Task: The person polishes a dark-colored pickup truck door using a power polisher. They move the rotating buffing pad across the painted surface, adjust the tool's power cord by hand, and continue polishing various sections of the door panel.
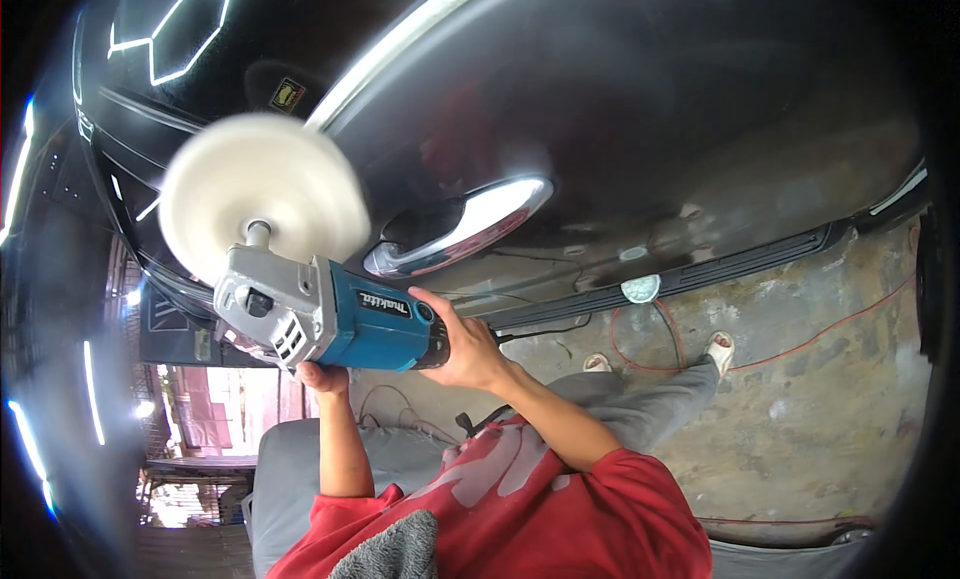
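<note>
A blue power polisher (pixel 375 319) with a grey metal gear head is held up in front of a dark car's door (pixel 650 109). Its round white pad (pixel 265 184) is smeared by spinning; whether it touches the paint I cannot tell. My right hand (pixel 470 349) wraps round the rear of the blue body, near the cord. My left hand (pixel 325 379) closes under the gear head, most of its fingers hidden behind the tool. Just right of the pad is the chrome door handle (pixel 480 229).
A running board (pixel 700 271) lies along the car's lower side, with a pale round object (pixel 641 289) beside it. A red hose (pixel 820 351) and a dark cord cross the stained concrete floor (pixel 800 419). A grey towel (pixel 395 549) hangs over my red shirt.
</note>
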Demonstrator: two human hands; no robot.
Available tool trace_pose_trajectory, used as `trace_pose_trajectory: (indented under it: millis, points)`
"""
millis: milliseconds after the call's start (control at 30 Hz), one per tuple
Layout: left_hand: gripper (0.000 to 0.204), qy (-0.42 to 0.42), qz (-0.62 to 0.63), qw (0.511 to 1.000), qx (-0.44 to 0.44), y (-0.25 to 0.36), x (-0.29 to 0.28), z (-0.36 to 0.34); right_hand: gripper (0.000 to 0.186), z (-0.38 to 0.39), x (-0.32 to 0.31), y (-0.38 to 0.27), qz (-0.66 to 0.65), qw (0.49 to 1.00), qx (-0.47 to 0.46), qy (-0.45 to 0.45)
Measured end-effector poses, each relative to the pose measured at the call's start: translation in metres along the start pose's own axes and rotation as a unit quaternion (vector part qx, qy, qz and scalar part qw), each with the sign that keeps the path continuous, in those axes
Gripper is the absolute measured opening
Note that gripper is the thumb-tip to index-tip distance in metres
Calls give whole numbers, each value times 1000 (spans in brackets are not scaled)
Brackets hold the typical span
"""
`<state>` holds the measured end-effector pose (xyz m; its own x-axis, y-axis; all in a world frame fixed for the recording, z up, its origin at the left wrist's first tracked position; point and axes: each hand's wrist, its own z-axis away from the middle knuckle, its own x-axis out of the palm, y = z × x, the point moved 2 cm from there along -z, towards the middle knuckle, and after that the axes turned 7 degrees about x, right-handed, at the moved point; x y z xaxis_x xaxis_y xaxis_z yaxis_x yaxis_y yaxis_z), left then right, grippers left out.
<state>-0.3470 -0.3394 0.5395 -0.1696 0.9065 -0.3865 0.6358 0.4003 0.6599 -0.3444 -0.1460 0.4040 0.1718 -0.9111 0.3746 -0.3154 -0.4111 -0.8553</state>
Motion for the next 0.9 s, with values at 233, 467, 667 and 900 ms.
trace_pose_trajectory:
  millis: [233, 467, 667, 900]
  points:
    - [82, -159, -15, 986, -46, 30, 77, -14, 101, 17, -15, -3, -59, 993, -41, 95]
    - [97, -243, -62, 967, 31, 114, 190, -77, 107, 20, -25, 17, -180, 980, -43, 75]
    - [94, -239, -50, 966, -81, 85, 119, -57, 113, 12, 14, 14, -187, 976, -72, 81]
    - [98, -146, -140, 976, -78, 33, 7, -23, 116, 11, 69, 27, -147, 988, -3, 39]
